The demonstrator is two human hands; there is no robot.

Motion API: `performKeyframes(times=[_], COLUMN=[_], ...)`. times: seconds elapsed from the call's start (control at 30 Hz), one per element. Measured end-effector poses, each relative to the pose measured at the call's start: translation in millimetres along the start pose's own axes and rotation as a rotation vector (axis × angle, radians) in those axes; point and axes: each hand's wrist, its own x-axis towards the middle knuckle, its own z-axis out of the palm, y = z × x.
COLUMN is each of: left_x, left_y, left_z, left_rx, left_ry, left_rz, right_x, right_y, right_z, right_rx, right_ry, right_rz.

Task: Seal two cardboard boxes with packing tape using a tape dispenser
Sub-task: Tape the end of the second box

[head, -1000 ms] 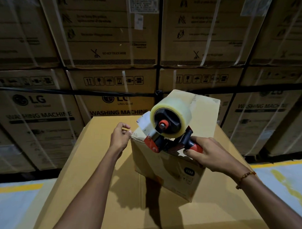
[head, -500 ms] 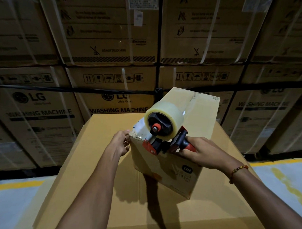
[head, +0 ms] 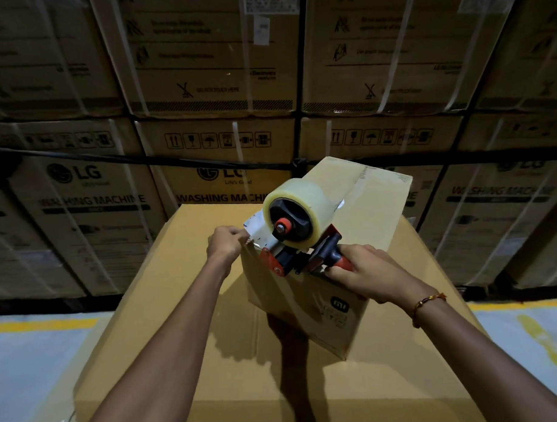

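On top of the large carton (head: 203, 350), the small box (head: 302, 303) sits with its near edge under the tape dispenser (head: 296, 240), whose handle the right hand (head: 368, 272) grips, while the left hand (head: 226, 245) pinches the tape end (head: 254, 230) at the box corner, seemingly to anchor it.

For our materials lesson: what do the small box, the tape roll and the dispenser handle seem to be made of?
Small box: matt brown cardboard, going by its creased edges and printed logo. Tape roll: glossy, translucent yellowish film, probably plastic. Dispenser handle: smooth black and red, likely moulded plastic; the right hand covers part of it.
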Motion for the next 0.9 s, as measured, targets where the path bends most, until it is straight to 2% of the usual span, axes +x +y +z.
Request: performKeyframes(times=[0.1, 0.23, 0.37, 0.7, 0.8, 0.9], left_x=[1.1, -9.9, -12.8, 0.0, -13.0, -23.2], left_y=[-8.6, -0.3, 3.5, -9.6, -8.2, -13.6], left_z=[1.5, 5.3, 7.7, 12.9, 19.1, 18.2], left_rx=[-0.079, -0.362, -0.407, -0.272, -0.163, -0.097], left_ry=[-0.028, 0.039, 0.060, 0.080, 0.140, 0.041], left_rz=[-0.090, -0.236, -0.219, -0.182, -0.072, 0.021], right_x=[5.5, 12.0, 14.6, -13.6, -23.0, -28.0], right_y=[-6.0, -20.8, -21.1, 24.8, 41.5, 46.9], right_z=[-5.5, -12.6, -18.4, -39.1, -31.9, -27.5], right_rx=[-0.061, -0.160, -0.200, -0.001, 0.116, 0.179], right_ry=[-0.008, -0.027, -0.057, -0.195, -0.179, -0.176], right_rz=[-0.030, -0.091, -0.111, -0.043, -0.044, -0.056])
